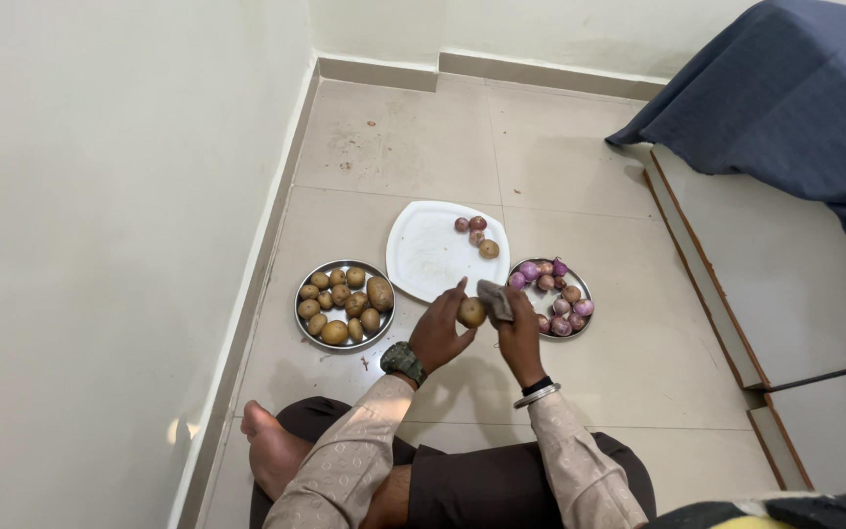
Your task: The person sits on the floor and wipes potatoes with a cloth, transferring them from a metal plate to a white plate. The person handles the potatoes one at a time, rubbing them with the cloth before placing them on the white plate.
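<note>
Between the two hands, above the tiled floor (pixel 638 362), a potato (pixel 471 312) is gripped by the left hand (pixel 440 331); the right hand (pixel 519 333), close beside it, is closed on a small grey cloth (pixel 494 299) touching the potato. Left of the hands: a steel plate of potatoes (pixel 344 305). Beyond them: a white plate (pixel 433 257) bearing a few small onions (pixel 475 231). Right: a steel plate of purple onions (pixel 552 296).
</note>
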